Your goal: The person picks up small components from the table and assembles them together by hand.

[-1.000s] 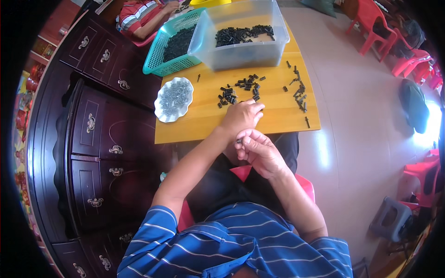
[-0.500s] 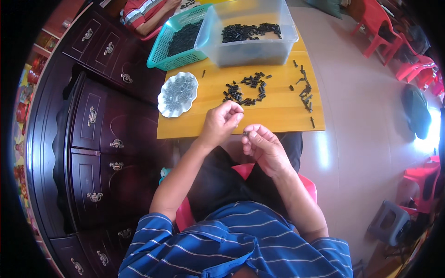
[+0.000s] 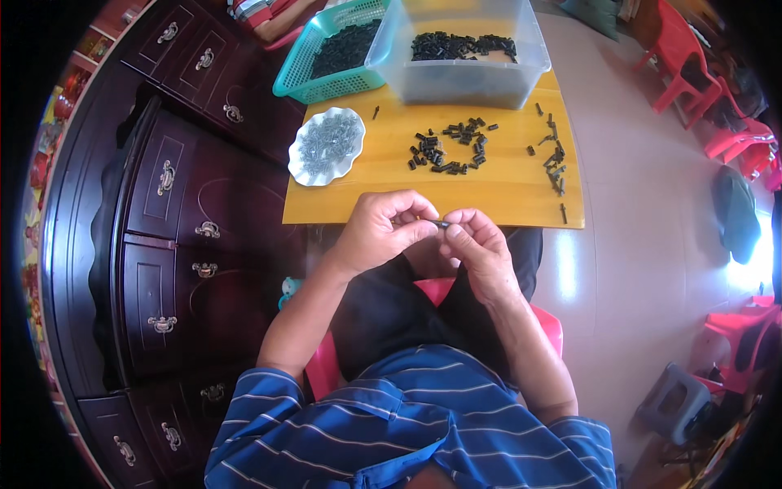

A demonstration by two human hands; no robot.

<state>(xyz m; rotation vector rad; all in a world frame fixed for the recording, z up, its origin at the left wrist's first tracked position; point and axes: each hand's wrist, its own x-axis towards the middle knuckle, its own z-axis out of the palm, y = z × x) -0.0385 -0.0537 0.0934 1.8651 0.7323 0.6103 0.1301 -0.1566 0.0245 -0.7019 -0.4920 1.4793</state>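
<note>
Just beyond the table's near edge, a small dark cylindrical part [image 3: 442, 224] sits between my fingertips. My left hand [image 3: 376, 234] pinches it from the left with thumb and forefinger. From the other side, my right hand [image 3: 487, 259] grips it between thumb and fingers, its remaining fingers curled. The fingers cover most of the part, so its exact kind is hidden. On the yellow wooden table [image 3: 366, 191], a loose cluster of short black cylindrical pieces [image 3: 466, 130] lies ahead of my hands. Longer black pieces with thin stems [image 3: 557, 155] lie along the right edge.
A white scalloped dish [image 3: 296, 167] of small clear or silvery bits stands at left. Behind are a teal basket [image 3: 330, 88] and a translucent bin [image 3: 464, 94], both holding black pieces. Dark drawers [image 3: 167, 175] flank the left; red chairs [image 3: 676, 65] stand right. Another person's arm [image 3: 281, 20] shows far left.
My left hand has come from beside the black cluster to meet my right hand, and both now grip the small part. The view has shifted slightly.
</note>
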